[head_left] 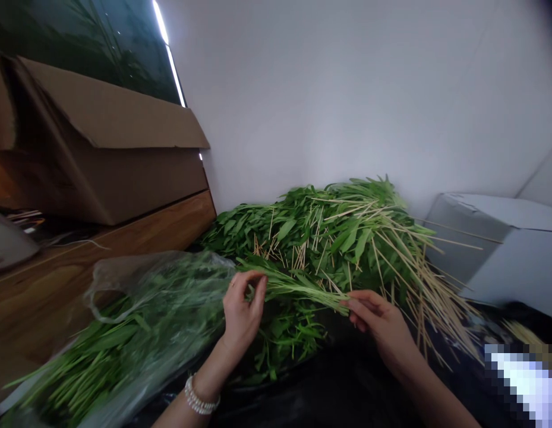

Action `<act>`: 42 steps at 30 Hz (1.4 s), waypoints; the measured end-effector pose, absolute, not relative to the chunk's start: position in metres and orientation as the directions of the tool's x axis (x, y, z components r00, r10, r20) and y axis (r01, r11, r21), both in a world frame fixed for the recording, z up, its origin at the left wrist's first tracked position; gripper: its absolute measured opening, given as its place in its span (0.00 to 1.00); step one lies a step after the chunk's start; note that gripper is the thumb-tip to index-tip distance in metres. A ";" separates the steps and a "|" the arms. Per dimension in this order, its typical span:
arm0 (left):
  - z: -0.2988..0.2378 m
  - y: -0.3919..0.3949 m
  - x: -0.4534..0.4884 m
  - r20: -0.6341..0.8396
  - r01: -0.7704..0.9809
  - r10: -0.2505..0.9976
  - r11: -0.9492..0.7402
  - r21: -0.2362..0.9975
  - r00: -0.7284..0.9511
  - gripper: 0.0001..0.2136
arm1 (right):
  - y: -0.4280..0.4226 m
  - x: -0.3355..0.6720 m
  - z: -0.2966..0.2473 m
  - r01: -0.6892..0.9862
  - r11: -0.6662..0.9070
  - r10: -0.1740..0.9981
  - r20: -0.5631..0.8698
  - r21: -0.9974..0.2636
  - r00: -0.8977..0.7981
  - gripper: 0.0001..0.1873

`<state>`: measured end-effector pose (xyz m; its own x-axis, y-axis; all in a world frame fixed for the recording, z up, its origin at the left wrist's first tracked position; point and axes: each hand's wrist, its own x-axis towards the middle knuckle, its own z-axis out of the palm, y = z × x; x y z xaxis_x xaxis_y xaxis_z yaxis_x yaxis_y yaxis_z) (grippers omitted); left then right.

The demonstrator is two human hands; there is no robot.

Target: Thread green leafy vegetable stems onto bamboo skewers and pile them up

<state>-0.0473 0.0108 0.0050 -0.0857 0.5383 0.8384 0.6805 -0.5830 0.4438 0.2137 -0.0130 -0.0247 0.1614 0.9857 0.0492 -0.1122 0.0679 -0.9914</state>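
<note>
A bunch of long-stemmed leafy greens [306,289] stretches between my two hands, its pale cut stem ends to the right. The right hand [377,324] pinches those ends between thumb and fingers. At the leafier left end, my left hand [244,306] has thumb and forefinger closed together on the greens. Loose green leaves and short stem pieces [291,336] lie below the bunch on black plastic [320,389]. Just behind, a large heap of leafy greens [276,223] has many thin wooden skewers [418,279] lying over and among it.
On the left, a clear plastic bag [169,297] with more greens lies against a wooden surface [137,235]. An open cardboard box [137,172] stands above it. A white box [516,249] is at the right, and a white wall [338,95] rises behind the heap.
</note>
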 end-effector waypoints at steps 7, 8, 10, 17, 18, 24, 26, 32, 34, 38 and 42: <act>0.002 0.011 -0.043 0.791 0.713 0.575 -0.644 0.279 0.210 0.05 | -0.016 0.210 -0.020 -0.126 0.061 0.986 0.040 -0.990 0.162 0.24; 0.001 0.012 -0.043 0.775 0.719 0.585 -0.643 0.264 0.239 0.06 | -0.016 0.210 -0.021 -0.127 0.060 0.987 0.040 -0.990 0.157 0.24; 0.000 0.014 -0.042 0.759 0.723 0.594 -0.644 0.250 0.267 0.07 | -0.016 0.210 -0.021 -0.128 0.054 0.988 0.034 -0.990 0.147 0.23; -0.001 0.009 -0.039 0.812 0.723 0.539 -0.650 0.233 0.223 0.08 | -0.015 0.210 -0.024 -0.152 0.036 0.989 0.014 -0.988 0.146 0.22; -0.001 0.008 -0.039 0.814 0.724 0.532 -0.655 0.218 0.235 0.08 | -0.015 0.210 -0.025 -0.155 0.035 0.990 0.013 -0.987 0.143 0.22; -0.003 0.009 -0.039 0.796 0.723 0.531 -0.667 0.181 0.291 0.08 | -0.014 0.209 -0.025 -0.154 0.036 0.991 0.015 -0.987 0.136 0.21; -0.002 0.009 -0.041 0.805 0.729 0.541 -0.649 0.216 0.243 0.10 | -0.015 0.210 -0.026 -0.148 0.040 0.990 0.020 -0.988 0.136 0.20; 0.004 0.005 -0.045 0.874 0.741 0.484 -0.600 0.301 0.037 0.05 | -0.015 0.212 -0.029 -0.145 0.048 0.991 0.029 -0.988 0.129 0.21; 0.006 0.002 -0.044 0.880 0.750 0.471 -0.605 0.270 0.063 0.02 | -0.014 0.211 -0.030 -0.154 0.040 0.990 0.018 -0.987 0.136 0.21; 0.007 -0.001 -0.040 0.866 0.774 0.461 -0.614 0.152 0.196 0.01 | -0.011 0.212 -0.032 -0.200 0.020 0.987 -0.012 -0.979 0.160 0.22; 0.003 0.001 -0.037 0.831 0.791 0.489 -0.603 0.103 0.265 0.04 | -0.011 0.213 -0.034 -0.219 0.012 0.988 -0.022 -0.976 0.151 0.21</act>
